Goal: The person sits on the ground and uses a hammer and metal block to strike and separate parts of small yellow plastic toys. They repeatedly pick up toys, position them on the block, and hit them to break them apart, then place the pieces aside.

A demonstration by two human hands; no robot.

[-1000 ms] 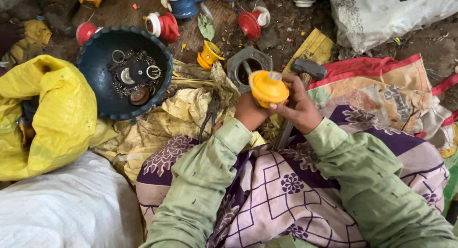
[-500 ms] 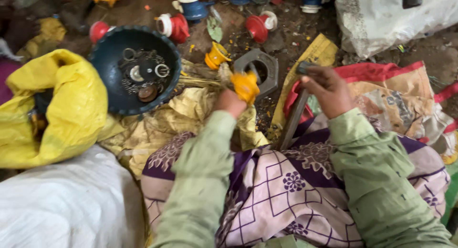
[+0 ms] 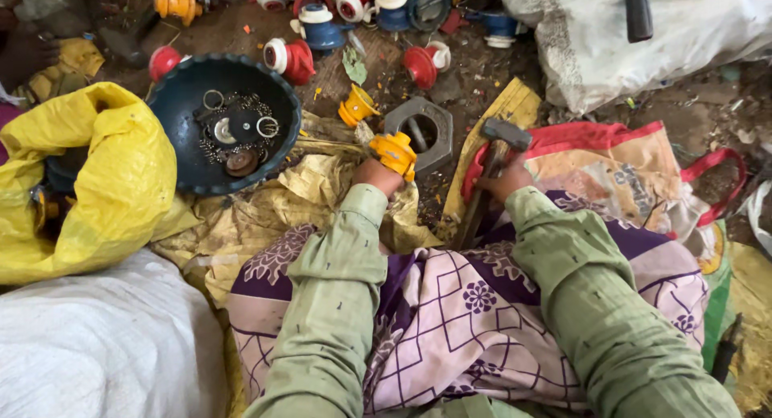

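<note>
Left hand (image 3: pixel 376 175) clutches yellow plastic fitting (image 3: pixel 394 152); right hand (image 3: pixel 508 179) wrapped around hammer (image 3: pixel 492 164) handle.
Fitting sits at grey hexagonal block (image 3: pixel 425 130) edge. Yellow sack (image 3: pixel 104 185) left, white sack (image 3: pixel 643 40) top right, red-trimmed printed bag (image 3: pixel 619 164) right.

Hexagonal block (image 3: pixel 425 132) and bowl (image 3: pixel 225 124) ahead

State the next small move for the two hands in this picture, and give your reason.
Probably set the yellow plug on the grey hexagonal block. The left hand holds the plug at the block's edge, and the right hand already grips the hammer beside it.
</note>
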